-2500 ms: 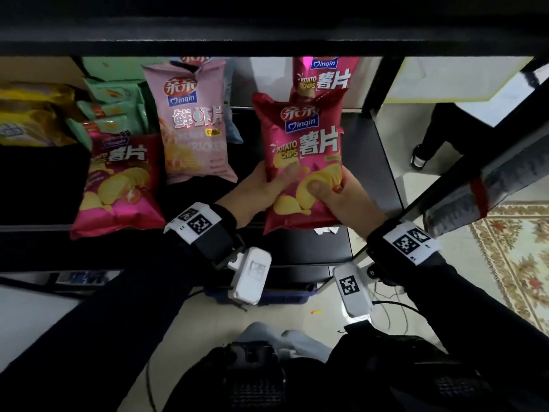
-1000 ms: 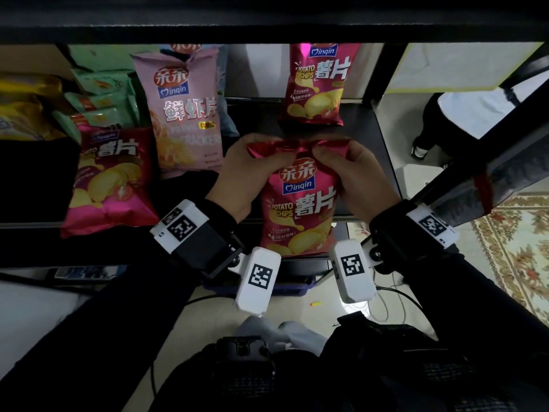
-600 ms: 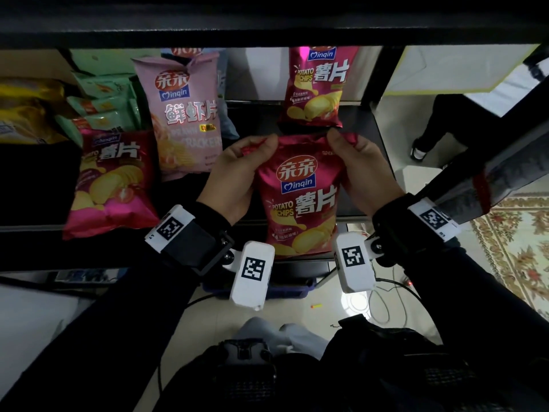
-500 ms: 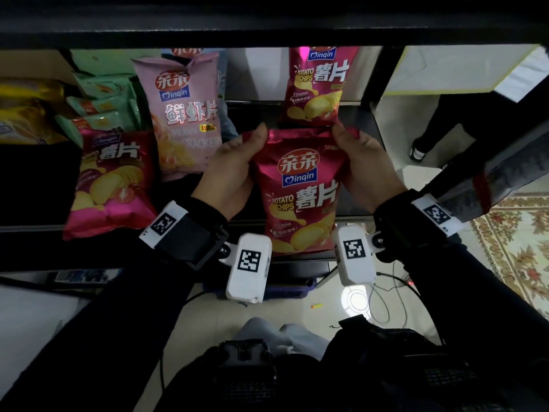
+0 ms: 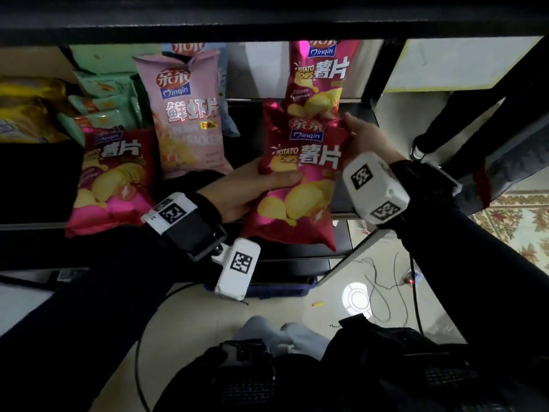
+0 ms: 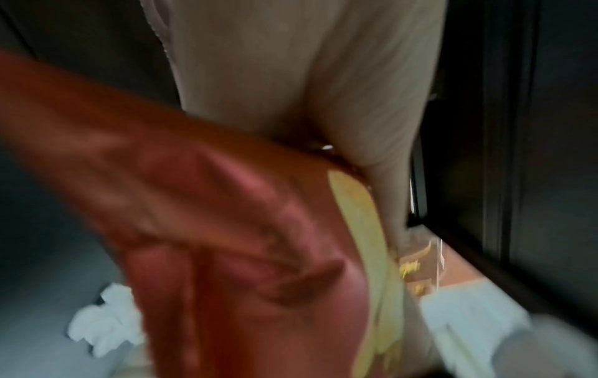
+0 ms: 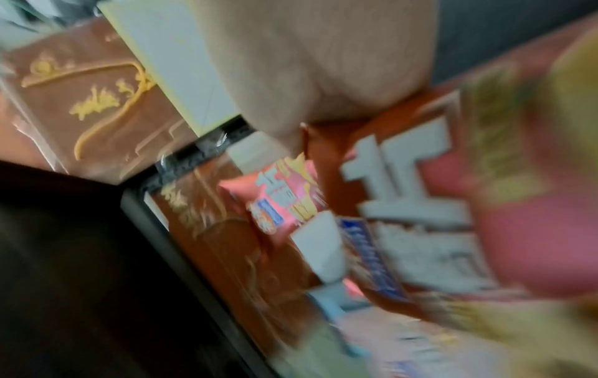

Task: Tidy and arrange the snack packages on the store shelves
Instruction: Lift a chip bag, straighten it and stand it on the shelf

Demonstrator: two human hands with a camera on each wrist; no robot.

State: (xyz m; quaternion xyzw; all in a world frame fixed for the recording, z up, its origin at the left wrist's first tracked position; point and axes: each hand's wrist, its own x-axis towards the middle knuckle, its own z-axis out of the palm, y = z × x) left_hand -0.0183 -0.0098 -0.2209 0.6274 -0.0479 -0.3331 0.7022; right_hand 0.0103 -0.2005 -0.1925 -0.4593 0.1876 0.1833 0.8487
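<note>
The left hand [image 5: 249,188] has its thumb across the front of the red chip bag [image 5: 300,179] and its fingers behind, while the right hand [image 5: 365,141] clasps the bag's upper right edge, holding it upright over the front of the black shelf [image 5: 350,114]. Behind it stands a matching bag [image 5: 320,75]; to the left are a pink cracker bag [image 5: 190,114], another chip bag [image 5: 113,176], green packs [image 5: 104,105] and yellow packs [image 5: 26,114]. Below lie pale floor [image 5: 335,278] with a cable [image 5: 383,281], and a patterned rug [image 5: 517,227] at the right.
</note>
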